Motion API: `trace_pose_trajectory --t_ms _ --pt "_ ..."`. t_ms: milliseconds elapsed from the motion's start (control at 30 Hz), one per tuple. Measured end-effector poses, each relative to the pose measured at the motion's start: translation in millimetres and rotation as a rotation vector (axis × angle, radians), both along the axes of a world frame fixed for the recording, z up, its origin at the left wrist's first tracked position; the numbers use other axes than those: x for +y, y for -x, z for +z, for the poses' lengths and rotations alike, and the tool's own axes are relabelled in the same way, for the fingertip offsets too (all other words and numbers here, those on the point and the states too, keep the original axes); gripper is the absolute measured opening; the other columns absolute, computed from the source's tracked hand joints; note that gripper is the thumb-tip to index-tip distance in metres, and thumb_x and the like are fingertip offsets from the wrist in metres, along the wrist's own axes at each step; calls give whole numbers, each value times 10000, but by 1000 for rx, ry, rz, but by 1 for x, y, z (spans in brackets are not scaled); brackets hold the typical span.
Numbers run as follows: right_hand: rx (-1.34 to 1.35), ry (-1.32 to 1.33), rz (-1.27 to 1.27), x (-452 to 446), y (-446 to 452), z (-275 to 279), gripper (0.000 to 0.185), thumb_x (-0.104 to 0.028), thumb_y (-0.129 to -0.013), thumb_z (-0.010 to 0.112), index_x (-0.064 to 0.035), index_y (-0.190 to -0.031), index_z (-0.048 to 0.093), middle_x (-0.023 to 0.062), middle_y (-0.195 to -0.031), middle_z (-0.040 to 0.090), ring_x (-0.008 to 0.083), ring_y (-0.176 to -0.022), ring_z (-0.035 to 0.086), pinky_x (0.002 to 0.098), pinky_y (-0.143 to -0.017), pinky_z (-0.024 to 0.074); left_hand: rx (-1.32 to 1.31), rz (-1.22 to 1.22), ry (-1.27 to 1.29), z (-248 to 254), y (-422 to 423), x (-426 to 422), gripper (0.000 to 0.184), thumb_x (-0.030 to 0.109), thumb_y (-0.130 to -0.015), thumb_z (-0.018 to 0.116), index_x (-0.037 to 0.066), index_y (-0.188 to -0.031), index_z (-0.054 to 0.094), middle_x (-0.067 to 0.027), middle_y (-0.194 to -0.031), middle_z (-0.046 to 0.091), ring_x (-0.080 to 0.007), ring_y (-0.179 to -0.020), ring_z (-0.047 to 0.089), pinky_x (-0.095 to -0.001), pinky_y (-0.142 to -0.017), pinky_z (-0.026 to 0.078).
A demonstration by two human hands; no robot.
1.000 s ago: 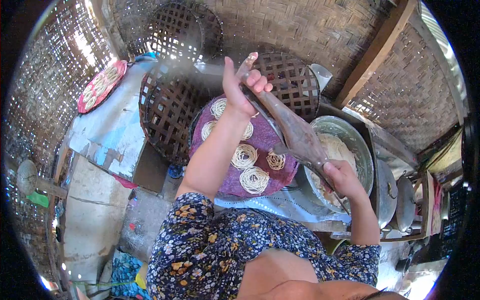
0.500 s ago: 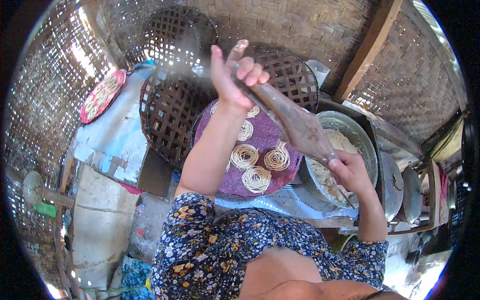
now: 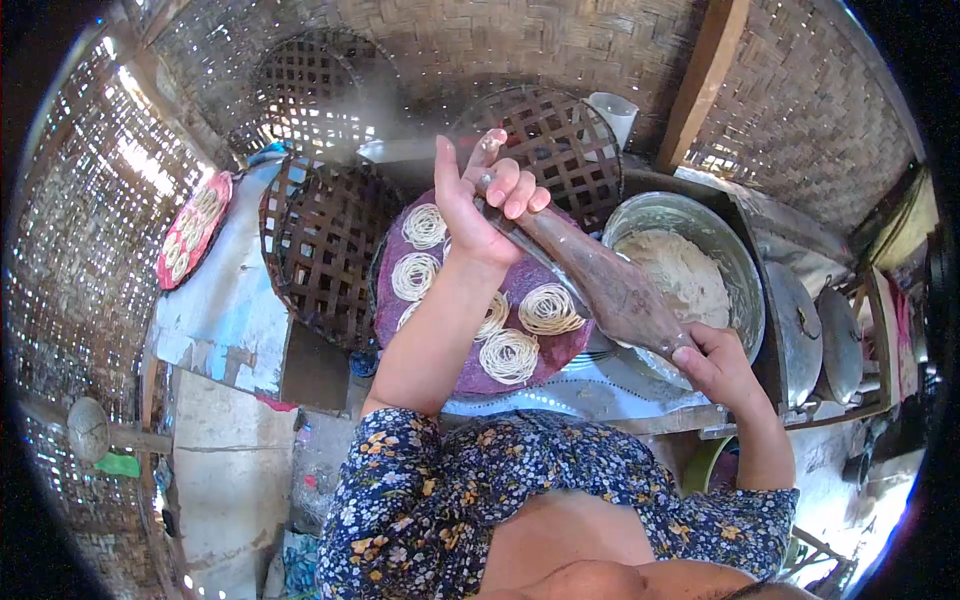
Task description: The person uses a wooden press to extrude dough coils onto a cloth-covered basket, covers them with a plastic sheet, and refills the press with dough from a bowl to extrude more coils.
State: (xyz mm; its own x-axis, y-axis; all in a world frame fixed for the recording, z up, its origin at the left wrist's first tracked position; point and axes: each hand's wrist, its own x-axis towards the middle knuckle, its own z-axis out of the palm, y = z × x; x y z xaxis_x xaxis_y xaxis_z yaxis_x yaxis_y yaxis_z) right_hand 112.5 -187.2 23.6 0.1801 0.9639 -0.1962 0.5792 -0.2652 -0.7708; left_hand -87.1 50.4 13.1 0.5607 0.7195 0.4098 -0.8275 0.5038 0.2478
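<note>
A: Where is the dark wooden tool (image 3: 615,285)?

B: Held slantwise before the chest, over the gap between the purple cloth (image 3: 557,352) and the metal pot (image 3: 748,275), its far end up to the left.

A: And the hands?

B: The right hand (image 3: 718,368) is wrapped round the narrow near end, thumb on top. The left hand (image 3: 478,215) has its fingers curled over the far end, thumb and forefinger standing away from the wood.

A: How would it handle?

B: Stiff, I'd judge, weightiest at the broad middle, maybe slick where pale smears show. The narrow ends look best to hold; that bulge would fill a palm.

A: Anything fragile beneath?

B: The noodle-like coils (image 3: 510,356). They look soft and easily squashed.

A: Edges?

B: The pot's rim lies nearest the right hand, with pale dough (image 3: 685,278) inside; I can't tell how much height parts rim and tool. Open-weave baskets (image 3: 325,265) crowd the cloth's far side. The roomiest way seems upward, before the woven wall (image 3: 540,45)
</note>
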Motion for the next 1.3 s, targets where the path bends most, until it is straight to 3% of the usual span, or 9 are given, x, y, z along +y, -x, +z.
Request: trace_pose_trajectory --t_ms 133,167,233,300,633,933,1033,1133,1300 --pt "80 -12 -8 -4 -14 -14 421 -387 -776 597 25 -864 605 67 -590 556 115 -569 540 284 -527 429 134 -77 71 9 -20 -13 631 619 -843 349 105 -1156 537 -21 -671 498 -152 -640 510 -346 -678 432" --pt "66 -34 -4 -3 -15 -19 429 -394 -775 595 24 -870 606 67 -589 556 124 -570 547 289 -526 430 127 -305 -209 -21 -25 7 644 590 -841 397 91 -1242 467 -80 -984 572 -185 -914 547 -392 -838 416" --pt "39 -85 4 0 -18 -26 444 -408 -771 590 21 -883 608 69 -589 555 143 -571 563 300 -525 432 544 -488 -95 -78 -43 20 598 506 -849 468 72 -1258 435 -93 -1181 530 -206 -1061 510 -379 -934 363" --pt "70 2 -41 2 -14 -20 462 -425 -768 587 19 -893 608 77 -589 560 165 -577 571 317 -536 438 1208 -263 -325 -111 -51 1 541 427 -867 491 47 -1248 435 -91 -1233 497 -202 -1107 470 -343 -963 332" --pt "-7 -81 -94 11 -23 -36 436 -409 -784 588 3 -925 610 122 -621 593 185 -599 580 339 -581 457 1284 -306 -474 -118 -44 -11 456 359 -934 373 31 -1248 417 -81 -1228 500 -187 -1110 461 -328 -959 331" --pt "109 -161 -205 11 -33 -47 425 -402 -802 574 15 -878 611 33 -569 528 119 -519 496 292 -484 410 1773 125 -1019 -140 -20 3 510 474 -907 351 59 -1137 536 -135 -1230 481 -235 -1077 469 -362 -899 379" --pt "166 -143 -210 9 -34 -43 427 -405 -805 570 17 -863 607 28 -565 523 104 -509 479 279 -465 394 1714 453 -1524 -126 3 -22 572 525 -865 366 92 -1206 519 -150 -1336 362 -347 -1173 373 -525 -930 284" --pt "185 -151 -207 9 -33 -42 433 -408 -807 566 20 -853 606 27 -558 517 92 -501 474 272 -453 386 1771 668 -1844 -112 17 -37 592 533 -841 417 85 -1217 505 -124 -1386 283 -343 -1209 316 -533 -923 279" --pt "148 -133 -179 12 -25 -37 451 -435 -803 559 5 -888 607 60 -603 550 129 -561 522 302 -515 428 1837 884 -1894 -97 38 -41 605 475 -799 514 47 -1226 475 -118 -1394 276 -338 -1201 319 -554 -931 253"
